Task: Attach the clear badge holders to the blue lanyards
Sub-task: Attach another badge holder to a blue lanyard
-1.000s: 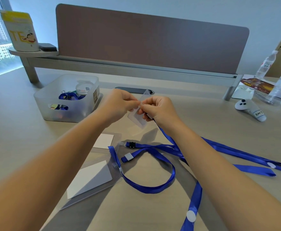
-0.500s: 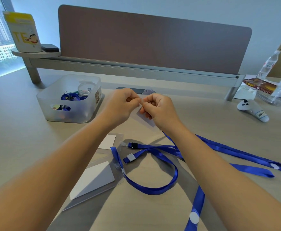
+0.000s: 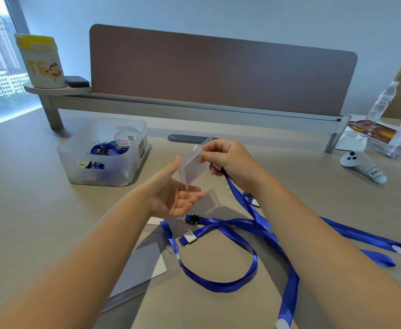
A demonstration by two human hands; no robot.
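1. The right hand (image 3: 228, 160) pinches the top edge of a clear badge holder (image 3: 192, 166), held above the desk (image 3: 28, 186).
2. A blue lanyard (image 3: 239, 198) trails down from that same hand; whether its clip is joined to the holder is hard to tell.
3. The left hand (image 3: 171, 193) is spread open, palm up, just beneath the holder, gripping nothing.
4. More blue lanyards (image 3: 230, 233) lie looped on the desk.

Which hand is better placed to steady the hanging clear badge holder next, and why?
Left. The left hand is open and free just beside the clear badge holder, while the right hand already pinches its top together with the blue lanyard.
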